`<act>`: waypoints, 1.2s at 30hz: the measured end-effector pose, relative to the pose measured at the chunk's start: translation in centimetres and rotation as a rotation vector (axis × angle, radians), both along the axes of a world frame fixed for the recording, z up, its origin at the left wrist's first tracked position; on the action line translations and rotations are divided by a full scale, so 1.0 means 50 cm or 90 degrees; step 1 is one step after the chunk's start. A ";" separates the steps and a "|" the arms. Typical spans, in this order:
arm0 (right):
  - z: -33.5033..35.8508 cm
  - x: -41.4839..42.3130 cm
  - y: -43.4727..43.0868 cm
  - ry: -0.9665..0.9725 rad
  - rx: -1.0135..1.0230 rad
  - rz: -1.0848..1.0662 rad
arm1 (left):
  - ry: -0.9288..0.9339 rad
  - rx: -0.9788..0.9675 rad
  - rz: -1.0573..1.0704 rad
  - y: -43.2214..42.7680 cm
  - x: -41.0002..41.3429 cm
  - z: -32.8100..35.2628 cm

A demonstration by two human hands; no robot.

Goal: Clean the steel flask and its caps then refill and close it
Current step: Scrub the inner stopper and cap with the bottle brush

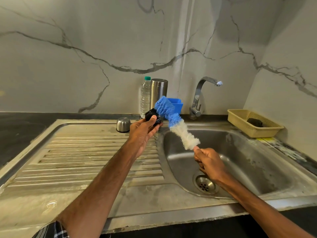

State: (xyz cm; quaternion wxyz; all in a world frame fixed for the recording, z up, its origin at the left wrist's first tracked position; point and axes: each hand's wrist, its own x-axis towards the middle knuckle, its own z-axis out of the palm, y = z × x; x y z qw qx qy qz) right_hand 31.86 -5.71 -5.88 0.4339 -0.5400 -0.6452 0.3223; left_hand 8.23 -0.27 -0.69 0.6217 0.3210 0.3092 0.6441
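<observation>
No writing, brand or number can be read anywhere; the plastic bottle (145, 98) and the steel flask (158, 93) show no legible label; a yellow patch (265, 139) just beside the basket (240, 115) is too blurred to read.

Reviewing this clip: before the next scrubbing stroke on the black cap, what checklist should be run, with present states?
1. Grip of left hand on black cap: ok.
2. Grip of right hand on the handle of the brush: ok.
3. Blue bristles touching the cap: ok.
4. Water flowing from tap: not ok, none visible.
5. The steel flask upright by the back wall: ok.
6. Cap's inside clean: cannot tell.
</observation>
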 end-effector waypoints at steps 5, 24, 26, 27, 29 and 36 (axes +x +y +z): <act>-0.003 0.001 -0.004 -0.048 0.051 0.013 | -0.011 0.001 -0.011 -0.004 0.001 0.001; -0.003 0.010 -0.002 -0.052 0.061 -0.005 | -0.047 -0.002 -0.040 -0.011 -0.004 0.014; -0.003 0.006 -0.003 -0.038 0.057 0.012 | -0.058 -0.007 -0.031 -0.010 -0.006 0.015; -0.004 0.005 -0.003 -0.037 0.054 0.016 | -0.061 -0.008 -0.024 -0.010 -0.007 0.017; -0.007 0.003 -0.003 -0.049 0.058 0.017 | -0.060 -0.012 -0.015 -0.010 -0.008 0.017; -0.004 0.008 -0.002 -0.066 0.069 0.004 | -0.054 -0.004 -0.022 -0.016 0.002 0.021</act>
